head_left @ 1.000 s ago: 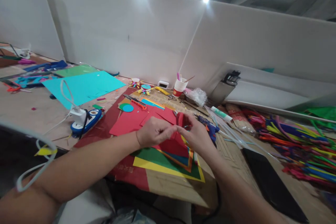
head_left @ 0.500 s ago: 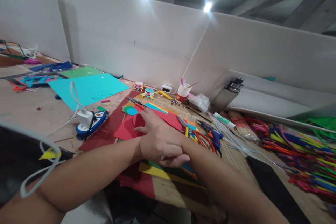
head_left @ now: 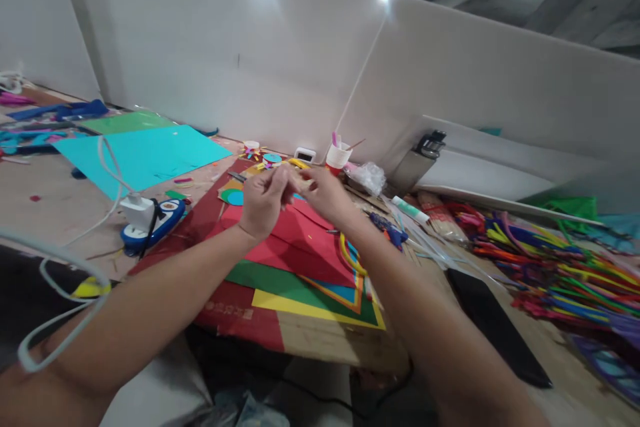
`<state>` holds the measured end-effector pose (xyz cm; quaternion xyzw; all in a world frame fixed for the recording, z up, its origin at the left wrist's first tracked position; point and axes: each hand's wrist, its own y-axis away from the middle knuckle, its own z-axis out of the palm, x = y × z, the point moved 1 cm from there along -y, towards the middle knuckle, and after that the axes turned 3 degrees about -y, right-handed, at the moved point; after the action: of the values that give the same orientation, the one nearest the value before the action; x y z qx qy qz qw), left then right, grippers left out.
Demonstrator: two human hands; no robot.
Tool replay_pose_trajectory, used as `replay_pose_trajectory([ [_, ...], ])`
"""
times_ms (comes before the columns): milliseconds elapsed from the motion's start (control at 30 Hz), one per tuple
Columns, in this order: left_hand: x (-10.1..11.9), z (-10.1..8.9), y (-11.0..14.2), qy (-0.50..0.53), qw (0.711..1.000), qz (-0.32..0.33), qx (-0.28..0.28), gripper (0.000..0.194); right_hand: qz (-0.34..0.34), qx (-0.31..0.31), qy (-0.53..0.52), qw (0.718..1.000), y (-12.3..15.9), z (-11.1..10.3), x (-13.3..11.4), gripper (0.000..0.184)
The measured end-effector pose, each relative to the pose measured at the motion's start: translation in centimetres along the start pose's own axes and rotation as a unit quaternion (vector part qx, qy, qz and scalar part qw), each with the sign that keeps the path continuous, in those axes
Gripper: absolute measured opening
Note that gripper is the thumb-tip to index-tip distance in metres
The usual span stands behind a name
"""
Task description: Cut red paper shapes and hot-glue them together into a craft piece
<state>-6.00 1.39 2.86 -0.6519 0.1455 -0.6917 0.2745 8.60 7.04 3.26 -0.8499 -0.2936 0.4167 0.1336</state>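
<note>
Red paper sheets (head_left: 290,257) lie on a green rectangular paper sheet (head_left: 270,280), itself over a yellow paper sheet (head_left: 280,305). Left of this stack sits a rounded blue-and-white plastic case (head_left: 173,213), with a flat turquoise sheet (head_left: 165,155) behind it; right lies a black rectangular slab (head_left: 500,327), left of multicoloured fuzzy stems (head_left: 580,270).

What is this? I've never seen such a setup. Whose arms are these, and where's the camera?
No machine: a person works bare-handed, and one head-worn camera looks forward and down. On the table lie red paper, with green paper and yellow paper showing nearer the person; a turquoise sheet is to the left, a flat black object and many colourful strips to the right. The left hand and right hand are close together, but blur hides what, if anything, they hold.
</note>
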Motion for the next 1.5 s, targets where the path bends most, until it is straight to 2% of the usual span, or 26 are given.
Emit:
replay_pose_trajectory([
  [67,-1.0,0.2,-0.7,0.010,0.999,-0.050,0.007,0.050,0.055,0.051,0.066,0.995,1.1,-3.5,0.8,0.031],
  [133,-1.9,0.4,-1.1,-0.021,0.997,-0.075,-0.026,0.041,0.089,0.076,0.095,0.989,2.8,-5.9,1.3,0.034],
  [200,-2.6,0.4,-1.4,-0.101,0.989,-0.079,-0.077,0.030,0.114,0.092,0.120,0.982,4.9,-7.3,1.5,0.037],
  [233,-3.0,0.3,-1.5,-0.157,0.980,-0.072,-0.103,0.026,0.135,0.080,0.145,0.977,6.0,-7.6,1.7,0.038],
  [300,-3.8,0.1,-1.6,-0.280,0.948,-0.050,-0.143,0.016,0.163,0.032,0.226,0.960,8.0,-7.5,1.8,0.038],
  [367,-4.9,-0.2,-1.7,-0.392,0.901,-0.046,-0.179,0.012,0.181,-0.045,0.302,0.935,9.5,-7.1,2.0,0.038],
  [433,-6.0,-0.4,-1.8,-0.459,0.863,-0.056,-0.203,0.021,0.211,-0.140,0.365,0.896,10.5,-6.6,2.1,0.035],
  [500,-7.1,-0.4,-1.7,-0.487,0.842,-0.048,-0.229,0.033,0.224,-0.201,0.376,0.876,11.0,-6.2,2.1,0.034],
  [567,-7.9,0.1,-1.6,-0.502,0.823,-0.028,-0.264,0.046,0.220,-0.218,0.360,0.880,11.2,-6.0,2.2,0.040],
  [667,-8.5,1.2,-1.3,-0.525,0.789,-0.001,-0.320,0.063,0.227,-0.191,0.329,0.896,11.1,-6.0,2.5,0.051],
  [733,-8.4,1.9,-1.2,-0.539,0.770,0.013,-0.341,0.059,0.244,-0.153,0.302,0.909,10.9,-6.2,2.9,0.060],
  [800,-8.1,2.4,-1.3,-0.547,0.758,0.017,-0.356,0.046,0.253,-0.088,0.262,0.927,10.5,-6.6,3.4,0.068],
  [867,-7.7,2.8,-1.6,-0.543,0.755,0.007,-0.366,0.037,0.246,-0.001,0.205,0.947,10.2,-7.1,3.9,0.063],
  [933,-7.5,3.0,-2.1,-0.537,0.759,-0.010,-0.367,0.037,0.229,0.070,0.141,0.961,9.9,-7.6,4.4,0.054],
  [1033,-7.5,3.6,-2.7,-0.526,0.769,-0.049,-0.360,0.047,0.188,0.128,0.042,0.973,9.6,-8.1,5.0,0.054],
  [1133,-7.8,4.4,-2.9,-0.508,0.790,-0.113,-0.324,0.049,0.171,0.145,-0.032,0.974,9.6,-8.1,5.7,0.059],
  [1267,-8.1,5.3,-2.9,-0.485,0.817,-0.160,-0.268,0.042,0.184,0.150,-0.086,0.968,9.5,-7.6,6.6,0.055],
  [1367,-8.5,5.3,-2.9,-0.458,0.834,-0.179,-0.252,0.036,0.201,0.144,-0.091,0.965,9.3,-6.9,7.0,0.052],
  [1500,-8.5,4.6,-2.8,-0.413,0.857,-0.185,-0.247,0.030,0.187,0.165,-0.084,0.965,9.3,-6.2,7.0,0.050],
])
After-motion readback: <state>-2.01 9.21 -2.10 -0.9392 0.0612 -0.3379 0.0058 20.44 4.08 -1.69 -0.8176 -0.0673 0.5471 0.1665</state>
